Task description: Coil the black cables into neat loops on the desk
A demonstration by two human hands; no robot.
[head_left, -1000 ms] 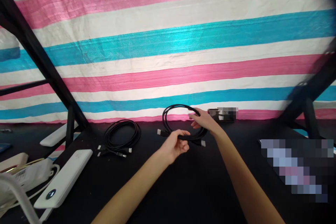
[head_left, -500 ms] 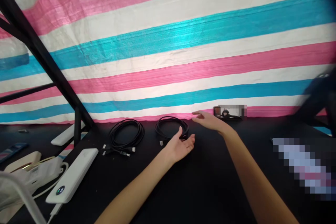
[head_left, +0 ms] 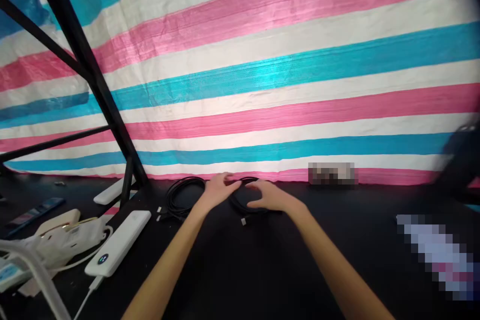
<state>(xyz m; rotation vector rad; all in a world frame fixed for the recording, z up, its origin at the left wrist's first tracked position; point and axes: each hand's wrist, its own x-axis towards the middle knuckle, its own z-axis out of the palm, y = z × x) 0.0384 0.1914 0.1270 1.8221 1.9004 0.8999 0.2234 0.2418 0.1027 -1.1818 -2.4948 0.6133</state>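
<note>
Two coils of black cable lie on the black tabletop near the back. My left hand [head_left: 218,191] is between them, overlapping the right side of the left cable coil [head_left: 171,199]; its fingers are bent but apart. Over the right side of the right cable coil [head_left: 235,206] is my right hand [head_left: 273,197], thumb and fingers spread. Whether either hand touches a cable I cannot tell. A pale plug end [head_left: 243,221] sticks out at the front of the right coil.
To the left, a white power bank [head_left: 119,245] with a lit display has a white cable plugged in. Beyond it are a white power strip [head_left: 71,240] and a phone [head_left: 35,215]. A black metal frame [head_left: 101,95] slants up at the left, before a striped sheet [head_left: 262,80].
My left hand has moved left from the right coil to between the coils. My right hand has moved left and down onto the right coil. The view has shifted slightly.
</note>
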